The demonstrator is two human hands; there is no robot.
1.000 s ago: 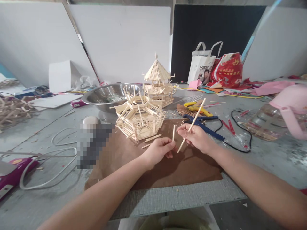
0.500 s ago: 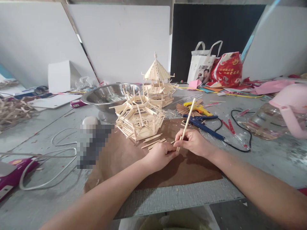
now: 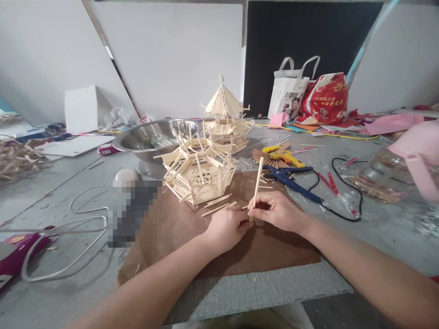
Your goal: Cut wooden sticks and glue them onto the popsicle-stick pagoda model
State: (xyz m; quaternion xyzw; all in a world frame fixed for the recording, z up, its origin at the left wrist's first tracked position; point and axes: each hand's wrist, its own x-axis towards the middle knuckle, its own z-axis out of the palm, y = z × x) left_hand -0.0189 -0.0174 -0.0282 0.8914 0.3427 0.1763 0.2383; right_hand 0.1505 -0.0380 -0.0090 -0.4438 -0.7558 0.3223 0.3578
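Note:
A thin pale wooden stick (image 3: 258, 183) stands nearly upright, its top leaning slightly right. My right hand (image 3: 279, 211) pinches it low down between thumb and fingers. Just to the left, my left hand (image 3: 227, 227) is closed at the stick's lower end; its fingertips hide most of what they grip there. Beneath both hands lies a brown sheet (image 3: 236, 262). Several loose cut sticks (image 3: 216, 201) rest on it beyond my left hand. Behind them sits an open many-sided stick frame (image 3: 202, 178), with a roofed stick pavilion (image 3: 224, 107) farther back.
A steel basin (image 3: 126, 144) stands behind the frame at left. Blue-handled pliers (image 3: 295, 183) and a yellow-handled tool (image 3: 284, 157) lie beyond my right hand. At right is a pink-lidded clear jug (image 3: 380, 176). A white cable (image 3: 68, 228) loops at left.
The stick's top has dropped and shifted left, and the stick looks more upright. Both hands have moved slightly left and stay together at its lower end.

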